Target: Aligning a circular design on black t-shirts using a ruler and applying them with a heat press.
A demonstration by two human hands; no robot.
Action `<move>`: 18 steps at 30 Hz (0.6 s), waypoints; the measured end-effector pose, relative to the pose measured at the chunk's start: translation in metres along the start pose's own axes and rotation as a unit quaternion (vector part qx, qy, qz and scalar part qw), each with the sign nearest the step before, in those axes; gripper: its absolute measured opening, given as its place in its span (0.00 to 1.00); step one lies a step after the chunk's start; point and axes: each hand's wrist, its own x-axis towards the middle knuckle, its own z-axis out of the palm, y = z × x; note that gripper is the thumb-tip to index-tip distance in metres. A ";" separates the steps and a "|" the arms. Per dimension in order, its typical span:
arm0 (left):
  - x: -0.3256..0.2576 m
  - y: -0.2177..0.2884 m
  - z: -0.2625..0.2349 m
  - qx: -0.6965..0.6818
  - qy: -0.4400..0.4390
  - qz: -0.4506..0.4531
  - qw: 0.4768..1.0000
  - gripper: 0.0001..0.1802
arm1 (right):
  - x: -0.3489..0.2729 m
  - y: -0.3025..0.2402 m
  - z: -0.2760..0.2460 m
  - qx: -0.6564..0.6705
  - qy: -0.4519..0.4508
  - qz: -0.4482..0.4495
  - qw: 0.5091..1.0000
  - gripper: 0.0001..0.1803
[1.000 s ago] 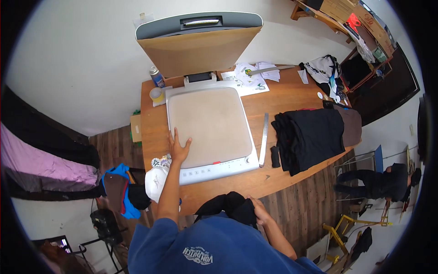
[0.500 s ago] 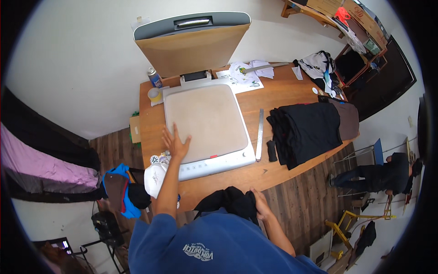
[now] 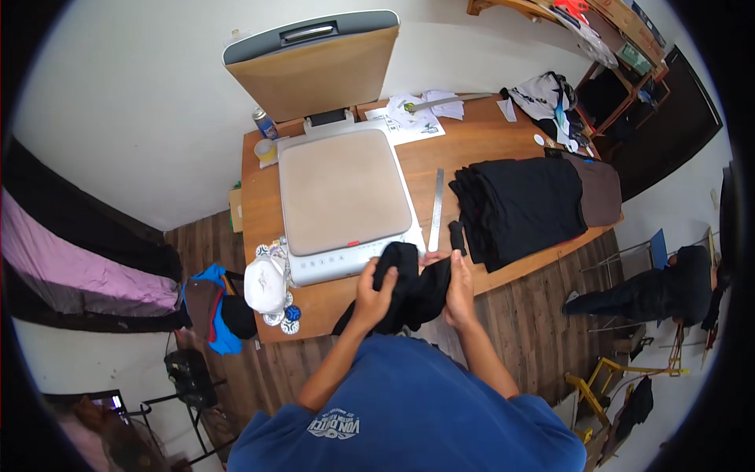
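Observation:
A piece of black cloth (image 3: 405,287), bunched up, is held in front of my body at the table's near edge. My left hand (image 3: 375,288) grips its left part, fingers bent round the fabric. On the right side my right hand (image 3: 459,293) has hold of the same cloth, its fingers pointing up. Beyond them stands a heat press (image 3: 346,189), its lid raised and its beige padded lower plate bare. The cloth's upper end is beside the press's front right corner. Whether it is a garment I cannot tell.
Right of the press lie a metal ruler (image 3: 437,208) and a stack of folded black garments (image 3: 523,204). A white cap (image 3: 266,285) sits at the front left. A spray can (image 3: 264,123) and tape roll (image 3: 266,150) stand behind. Another person (image 3: 676,287) is at far right.
My left hand has left the press's lower plate and come back to grip the black cloth. My right hand has raised the cloth forward, toward the press's front edge.

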 end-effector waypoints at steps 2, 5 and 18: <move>0.002 0.009 -0.007 0.006 0.051 -0.031 0.998 0.15 | -0.001 -0.019 -0.019 -0.024 0.049 0.006 0.998 0.27; 0.001 0.026 -0.026 0.005 0.108 -0.001 0.994 0.10 | -0.001 -0.047 -0.059 -0.206 0.108 -0.123 0.965 0.25; -0.027 0.115 -0.055 0.295 0.122 0.223 0.921 0.09 | 0.018 -0.142 -0.140 -0.417 0.033 -0.413 0.809 0.21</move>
